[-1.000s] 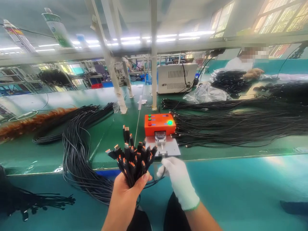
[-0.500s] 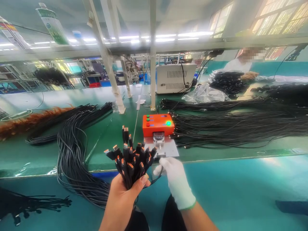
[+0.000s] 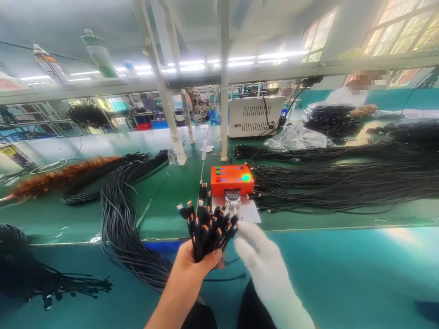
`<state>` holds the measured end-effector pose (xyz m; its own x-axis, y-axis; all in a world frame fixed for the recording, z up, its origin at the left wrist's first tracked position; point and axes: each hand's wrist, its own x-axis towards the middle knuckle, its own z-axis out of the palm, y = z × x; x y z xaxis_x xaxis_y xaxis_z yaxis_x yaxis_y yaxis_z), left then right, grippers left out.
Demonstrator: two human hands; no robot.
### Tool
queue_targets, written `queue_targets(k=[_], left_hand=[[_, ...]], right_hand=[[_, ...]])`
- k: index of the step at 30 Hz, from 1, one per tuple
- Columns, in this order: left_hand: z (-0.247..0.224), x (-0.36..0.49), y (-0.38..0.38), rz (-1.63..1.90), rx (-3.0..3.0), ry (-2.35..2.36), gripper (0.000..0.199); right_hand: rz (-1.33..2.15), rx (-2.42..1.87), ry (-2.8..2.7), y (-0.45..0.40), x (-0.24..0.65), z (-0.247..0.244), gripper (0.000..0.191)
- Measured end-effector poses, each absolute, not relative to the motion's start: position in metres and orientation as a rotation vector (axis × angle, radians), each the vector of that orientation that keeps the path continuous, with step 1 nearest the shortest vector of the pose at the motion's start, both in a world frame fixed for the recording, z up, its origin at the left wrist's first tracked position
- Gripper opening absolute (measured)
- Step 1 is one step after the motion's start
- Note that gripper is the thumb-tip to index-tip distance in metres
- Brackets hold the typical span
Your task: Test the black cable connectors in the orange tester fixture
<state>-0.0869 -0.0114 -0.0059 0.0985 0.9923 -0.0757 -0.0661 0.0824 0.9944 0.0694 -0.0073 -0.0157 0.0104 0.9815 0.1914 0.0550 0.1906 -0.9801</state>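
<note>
My bare left hand (image 3: pixel 197 269) is wrapped round a bundle of black cables (image 3: pixel 207 228), whose plugs with orange-lined tips fan upward. Close to the right side of the bundle is my white-gloved right hand (image 3: pixel 262 256); its fingertips are near the plugs, and whether they pinch one is hidden by overlap and blur. Beyond both hands stands an orange box (image 3: pixel 232 179) with a lit green light, and a metal plate (image 3: pixel 252 210) with a small fixture (image 3: pixel 233 196) lies in front of it. One loose cable end hangs below the hands.
Long black cables (image 3: pixel 343 180) lie across the bench (image 3: pixel 288 221) on the right. Another cable bundle (image 3: pixel 118 205) drapes over its left edge. Metal posts (image 3: pixel 224 91) and a grey case (image 3: pixel 255 116) stand behind. A person (image 3: pixel 346 96) sits at back right.
My right hand has moved up beside the plugs and no longer grips the loose cable seen between the hands before. The view has shifted, so the bench and left hand appear farther right.
</note>
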Motion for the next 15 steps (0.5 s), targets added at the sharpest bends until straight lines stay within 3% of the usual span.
queue_targets(k=[3, 8, 15], left_hand=[[-0.011, -0.087, -0.013, 1.157, 1.099, 1.115, 0.011], [-0.010, -0.085, -0.018, 1.341, 1.033, 1.275, 0.014], [0.002, -0.080, -0.021, 1.301, 1.094, 1.297, 0.016]], right_hand=[[1.391, -0.862, -1.135, -0.008, 0.054, -0.009, 0.022], [1.325, -1.036, -0.732, 0.003, 0.048, -0.036, 0.020], [1.395, -1.229, -0.946, 0.018, 0.061, -0.056, 0.022]])
